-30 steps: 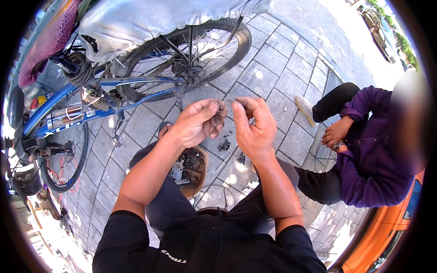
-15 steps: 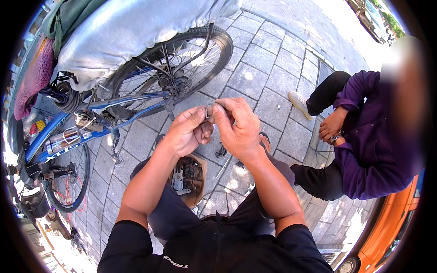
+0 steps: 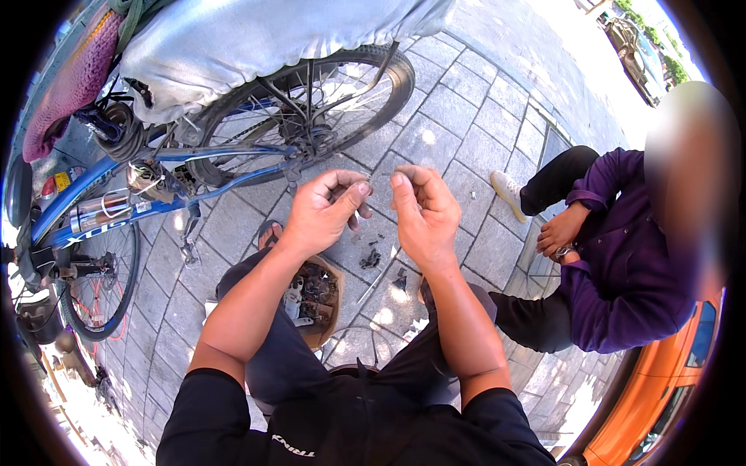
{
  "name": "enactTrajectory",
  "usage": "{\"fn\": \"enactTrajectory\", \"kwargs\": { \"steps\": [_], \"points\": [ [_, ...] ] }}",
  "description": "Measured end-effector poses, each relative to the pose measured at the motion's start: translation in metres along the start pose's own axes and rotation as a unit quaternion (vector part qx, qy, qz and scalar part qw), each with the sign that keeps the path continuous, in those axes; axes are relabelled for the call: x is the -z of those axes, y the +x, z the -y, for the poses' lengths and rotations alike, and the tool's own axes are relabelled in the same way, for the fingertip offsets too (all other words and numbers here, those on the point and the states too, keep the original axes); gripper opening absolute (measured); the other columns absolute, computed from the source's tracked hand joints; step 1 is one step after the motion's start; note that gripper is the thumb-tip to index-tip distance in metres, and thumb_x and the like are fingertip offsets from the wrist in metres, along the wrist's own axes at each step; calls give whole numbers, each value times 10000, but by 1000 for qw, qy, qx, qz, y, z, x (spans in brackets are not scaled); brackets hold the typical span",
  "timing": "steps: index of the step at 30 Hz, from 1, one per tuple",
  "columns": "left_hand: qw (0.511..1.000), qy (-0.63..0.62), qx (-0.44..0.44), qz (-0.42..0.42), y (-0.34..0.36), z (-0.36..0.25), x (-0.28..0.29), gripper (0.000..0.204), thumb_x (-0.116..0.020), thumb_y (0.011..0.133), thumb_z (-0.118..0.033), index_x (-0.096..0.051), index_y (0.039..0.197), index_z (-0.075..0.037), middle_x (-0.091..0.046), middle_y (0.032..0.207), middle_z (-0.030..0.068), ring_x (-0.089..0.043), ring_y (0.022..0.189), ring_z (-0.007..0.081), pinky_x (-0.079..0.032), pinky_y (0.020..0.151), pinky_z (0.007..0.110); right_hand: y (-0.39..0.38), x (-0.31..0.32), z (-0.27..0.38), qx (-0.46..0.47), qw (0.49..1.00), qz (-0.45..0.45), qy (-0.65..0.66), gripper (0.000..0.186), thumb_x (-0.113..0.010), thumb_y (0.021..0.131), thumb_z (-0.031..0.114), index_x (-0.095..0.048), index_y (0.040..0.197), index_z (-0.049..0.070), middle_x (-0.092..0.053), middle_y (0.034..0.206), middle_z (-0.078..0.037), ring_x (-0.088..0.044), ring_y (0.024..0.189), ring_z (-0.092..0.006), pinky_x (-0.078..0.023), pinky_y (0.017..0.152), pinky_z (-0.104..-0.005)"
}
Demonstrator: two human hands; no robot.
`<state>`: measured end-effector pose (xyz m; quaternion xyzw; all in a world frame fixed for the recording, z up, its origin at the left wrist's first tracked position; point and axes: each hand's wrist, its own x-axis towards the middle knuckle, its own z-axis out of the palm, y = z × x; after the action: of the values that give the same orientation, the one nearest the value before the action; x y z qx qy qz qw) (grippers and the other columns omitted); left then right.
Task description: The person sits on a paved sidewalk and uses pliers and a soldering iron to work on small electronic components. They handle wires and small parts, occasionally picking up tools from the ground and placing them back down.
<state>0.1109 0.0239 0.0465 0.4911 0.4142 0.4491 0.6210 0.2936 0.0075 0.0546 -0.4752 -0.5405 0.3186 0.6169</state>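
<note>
My left hand and my right hand are raised over the paving, a short gap between their fingertips. Each is closed in a pinch; whatever tiny item they hold is too small to make out. Beneath them lie small dark parts and a thin rod. A cardboard box of assorted metal parts is between my knees, partly behind my left forearm. Beyond my hands lies or leans a blue bicycle, its spoked wheel near my fingers, with a grey cloth cover over its upper part.
At right a person in a purple top and dark trousers sits close by with hands together. An orange car is at lower right. A pink knitted cloth hangs at upper left. Grey paving surrounds me.
My fingertips came together half a second ago and have since parted again, my right hand moving rightward and my left hand staying on the left. The view has shifted slightly.
</note>
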Motion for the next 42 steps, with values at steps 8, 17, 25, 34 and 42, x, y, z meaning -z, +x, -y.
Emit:
{"fn": "enactTrajectory", "kwargs": {
  "steps": [8,17,25,34,42],
  "points": [
    [981,-183,60,-21,-2,-3,-4,399,-734,1040,-224,-623,1299,58,-726,1063,110,-751,819,211,-588,570,304,-5,-5,3,51,996,39,-67,123,-710,1035,79,-703,1121,-10,-740,980,-64,-693,754,-92,-547,670,-246],
    [967,-240,78,-15,-2,-3,-4,268,-710,1049,-192,-649,1253,-29,-745,1025,78,-758,813,189,-538,530,283,0,-11,10,171,975,36,-134,158,-745,979,31,-708,1127,-10,-735,1034,-134,-750,710,-157,-585,609,-274],
    [941,-314,121,45,-2,-9,1,198,-703,1051,-255,-667,1168,-99,-723,985,5,-715,822,119,-492,516,251,1,-17,13,177,977,42,-108,163,-733,984,14,-709,1139,-29,-736,1068,-156,-764,712,-166,-609,609,-274],
    [937,-323,122,54,-3,-10,-2,187,-705,1047,-278,-682,1147,-122,-711,961,-26,-670,799,96,-473,516,241,0,-17,11,179,977,46,-110,174,-738,974,8,-703,1140,-28,-737,1051,-162,-755,704,-172,-604,597,-285],
    [950,-300,76,45,-2,0,-1,219,-711,1049,-219,-651,1218,-93,-720,1036,21,-708,848,145,-545,570,274,-2,-17,9,163,977,37,-134,152,-749,955,3,-692,1092,-25,-724,968,-154,-755,707,-210,-606,590,-303]
  ]
}}
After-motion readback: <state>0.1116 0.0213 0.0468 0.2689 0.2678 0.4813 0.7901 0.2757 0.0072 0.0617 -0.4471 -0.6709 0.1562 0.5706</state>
